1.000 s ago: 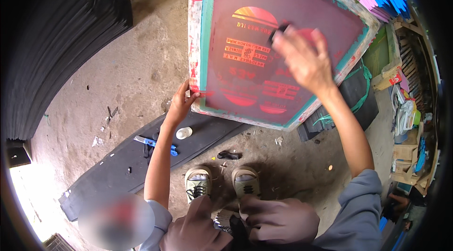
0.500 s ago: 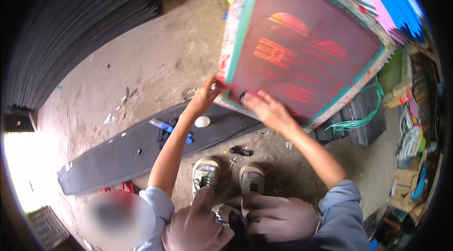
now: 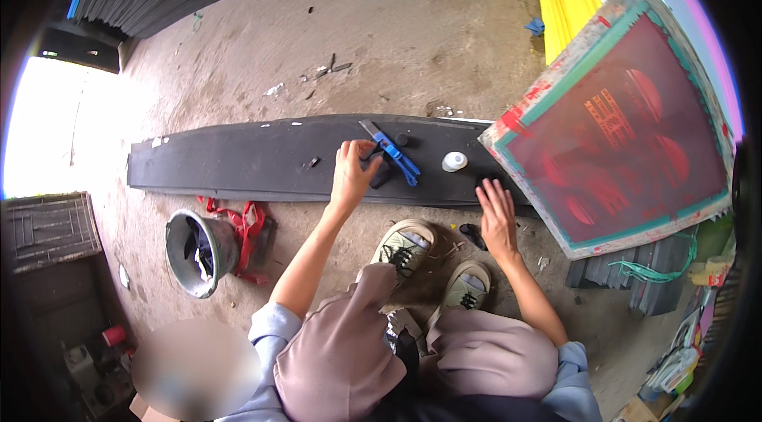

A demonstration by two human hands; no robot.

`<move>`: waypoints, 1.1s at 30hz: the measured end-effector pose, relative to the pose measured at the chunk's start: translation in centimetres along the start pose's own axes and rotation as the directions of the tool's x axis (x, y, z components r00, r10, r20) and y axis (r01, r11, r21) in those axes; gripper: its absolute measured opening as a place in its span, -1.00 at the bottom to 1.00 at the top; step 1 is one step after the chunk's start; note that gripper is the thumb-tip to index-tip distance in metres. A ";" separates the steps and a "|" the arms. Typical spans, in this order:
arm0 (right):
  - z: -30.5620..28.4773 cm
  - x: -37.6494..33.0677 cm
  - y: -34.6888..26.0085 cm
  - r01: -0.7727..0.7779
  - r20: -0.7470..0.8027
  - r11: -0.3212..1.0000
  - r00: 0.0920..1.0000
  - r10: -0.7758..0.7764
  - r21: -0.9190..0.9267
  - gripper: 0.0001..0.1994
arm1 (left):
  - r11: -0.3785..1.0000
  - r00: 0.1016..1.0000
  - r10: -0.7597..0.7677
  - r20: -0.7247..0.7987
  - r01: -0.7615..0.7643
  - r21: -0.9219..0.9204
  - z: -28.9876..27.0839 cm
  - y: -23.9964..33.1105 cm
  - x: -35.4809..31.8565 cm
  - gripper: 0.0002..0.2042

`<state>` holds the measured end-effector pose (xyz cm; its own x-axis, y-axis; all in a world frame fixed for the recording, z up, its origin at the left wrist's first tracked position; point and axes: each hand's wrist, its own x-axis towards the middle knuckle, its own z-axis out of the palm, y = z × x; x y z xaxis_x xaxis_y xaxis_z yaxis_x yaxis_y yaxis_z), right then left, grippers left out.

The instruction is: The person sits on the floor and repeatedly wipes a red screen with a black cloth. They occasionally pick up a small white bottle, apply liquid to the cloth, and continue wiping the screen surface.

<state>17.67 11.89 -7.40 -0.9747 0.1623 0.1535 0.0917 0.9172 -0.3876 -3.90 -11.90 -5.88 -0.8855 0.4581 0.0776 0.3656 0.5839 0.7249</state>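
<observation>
On the long black board [image 3: 238, 160], the left hand [image 3: 351, 172] curled its fingers around a small dark object [image 3: 379, 176] just beside the blue tool [image 3: 394, 154], while the right hand [image 3: 497, 216], fingers spread and empty, rested near the red printing screen [image 3: 627, 136].

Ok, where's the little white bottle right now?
In the head view, the white bottle stands on the long black board, right of the blue tool and above the right hand.

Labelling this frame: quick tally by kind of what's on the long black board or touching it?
Hands: 2, left hand, right hand
Blue-handled tool: 1
Small white cap: 1
Printing screen frame: 1
Total: 5
</observation>
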 end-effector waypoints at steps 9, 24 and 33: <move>-3.4 6.3 -3.1 -0.010 -0.245 0.947 0.965 0.093 0.321 -0.62 | 0.990 0.998 0.010 -0.065 -0.001 0.139 2.0 -3.0 -0.7 -0.81; -9.2 8.1 -2.9 -0.318 -0.133 0.598 0.798 0.588 0.736 -0.78 | 0.628 0.970 0.146 0.196 0.063 -0.775 3.5 14.4 3.4 -0.88; -21.4 5.7 6.7 -0.245 -0.600 0.890 0.799 -0.040 -0.385 -0.66 | 0.724 0.971 0.230 0.063 -0.127 -0.678 12.6 16.1 8.5 -0.81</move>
<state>17.13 26.72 10.37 -0.6600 0.3114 0.6837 0.3991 0.9164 -0.0321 -1.90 9.82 -2.22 -0.7580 0.6212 0.1987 0.1829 -0.0899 0.9790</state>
